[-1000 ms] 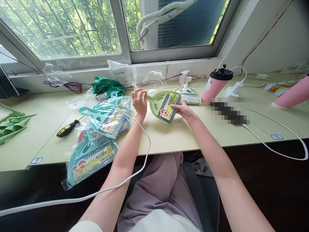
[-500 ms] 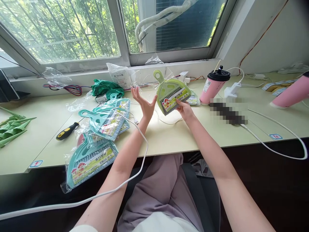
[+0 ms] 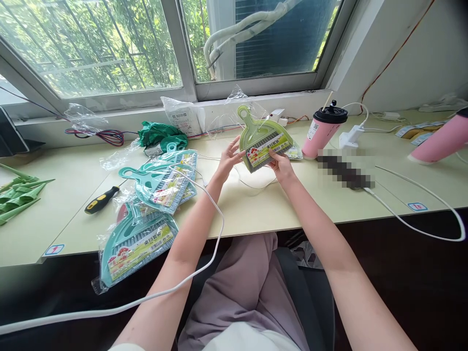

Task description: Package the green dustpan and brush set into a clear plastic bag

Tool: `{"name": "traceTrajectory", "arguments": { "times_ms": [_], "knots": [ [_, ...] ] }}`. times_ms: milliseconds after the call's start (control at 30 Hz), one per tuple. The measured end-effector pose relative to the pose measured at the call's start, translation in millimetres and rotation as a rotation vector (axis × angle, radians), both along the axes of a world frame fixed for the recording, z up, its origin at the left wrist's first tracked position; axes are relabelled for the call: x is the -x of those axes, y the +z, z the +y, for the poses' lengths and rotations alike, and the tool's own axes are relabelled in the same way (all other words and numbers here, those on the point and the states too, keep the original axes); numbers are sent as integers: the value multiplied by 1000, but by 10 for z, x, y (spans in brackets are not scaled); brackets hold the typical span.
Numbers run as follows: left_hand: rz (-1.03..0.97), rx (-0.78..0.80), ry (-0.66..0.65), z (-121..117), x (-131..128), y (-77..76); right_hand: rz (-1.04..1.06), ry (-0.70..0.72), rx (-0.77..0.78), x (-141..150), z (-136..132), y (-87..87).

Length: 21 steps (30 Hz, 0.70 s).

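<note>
A light green dustpan and brush set (image 3: 266, 126) is held up over the table, its round handle tilted up to the left. Clear plastic film rises loosely behind the handle. My right hand (image 3: 282, 166) grips its lower right side, thumb on the yellow-green label. At the lower left edge, my left hand (image 3: 230, 160) has closed around it, thumb in front and some fingers partly hidden behind. Left of my left arm lie several turquoise dustpan and brush sets (image 3: 141, 248) in clear plastic, stacked and overlapping, the lowest jutting past the table edge.
A white cable (image 3: 221, 229) crosses over my left forearm. Left of the stack lies a yellow-black screwdriver (image 3: 101, 200); behind it sits a crumpled green bag (image 3: 161, 136). A pink cup (image 3: 323, 130) with a black lid stands right, near a white plug (image 3: 351, 137) and a pixelated dark object (image 3: 345, 170).
My left hand, open and apart before, has moved in and closed on the left edge of the green set. The set has shifted slightly right and turned a little more upright.
</note>
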<state>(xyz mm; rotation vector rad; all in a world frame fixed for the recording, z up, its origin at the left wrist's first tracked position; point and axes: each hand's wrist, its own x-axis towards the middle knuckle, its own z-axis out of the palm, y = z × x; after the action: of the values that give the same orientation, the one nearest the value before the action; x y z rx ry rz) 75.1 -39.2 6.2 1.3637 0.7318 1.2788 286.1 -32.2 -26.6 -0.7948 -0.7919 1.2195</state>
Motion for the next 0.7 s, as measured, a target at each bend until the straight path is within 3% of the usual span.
{"name": "traceTrajectory", "arguments": {
  "times_ms": [267,333,433,567,700],
  "knots": [
    [156,75,-428,132,131,-177,49,-96,3,-49,-37,110],
    [138,122,-472,172,188,-215,45,-71,-19,-62,-58,130],
    [58,196,-397,223,213,-242,21,38,-68,-53,-103,144],
    [-66,241,-192,220,136,-226,-111,237,-53,48,-183,151],
    [-75,143,-1,-35,149,-189,-229,366,-9,167,-242,160]
  ]
}}
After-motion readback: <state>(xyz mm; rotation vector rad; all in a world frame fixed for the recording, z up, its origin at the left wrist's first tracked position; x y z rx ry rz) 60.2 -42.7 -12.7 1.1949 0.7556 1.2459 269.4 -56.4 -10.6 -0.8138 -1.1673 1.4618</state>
